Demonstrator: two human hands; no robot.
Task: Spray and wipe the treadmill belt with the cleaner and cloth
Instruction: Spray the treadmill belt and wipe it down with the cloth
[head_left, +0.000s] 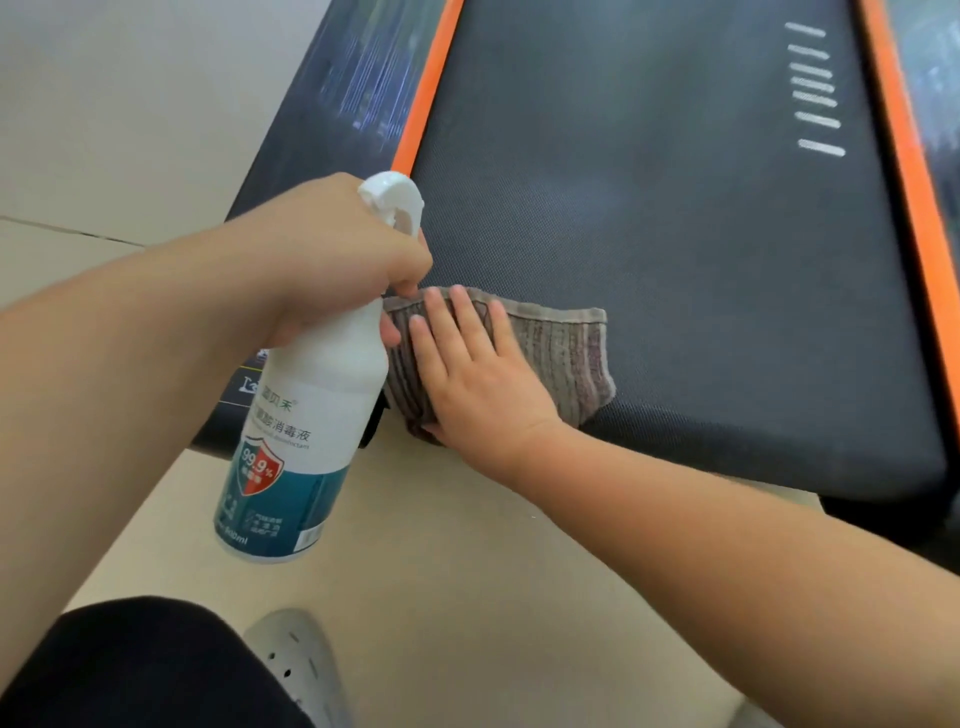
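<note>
From my remote seat, the left hand (332, 249) has its fingers curled tight round the neck of the spray bottle (306, 415). It is smooth white plastic with a teal band and a red shield on the label, and it is held tilted above the belt's near corner. Whether a finger is on the trigger I cannot tell, since the knuckles cover it.

The right hand (478, 374) lies flat, fingers straight and slightly spread, pressing on the cloth (566, 353). This is a ribbed, grey-brown folded towel resting on the treadmill belt (649, 208) at its near left corner. The cloth's left part is hidden behind the bottle and the palm.

The belt is dark, finely woven and matte, edged by glossy orange strips (426, 88), with short white stripes (815, 88) at the far right. The side rails' prints are blurred beyond reading.

Lower down there is beige floor (467, 571) and a perforated pale shoe (296, 660) — cut off by the frame.
</note>
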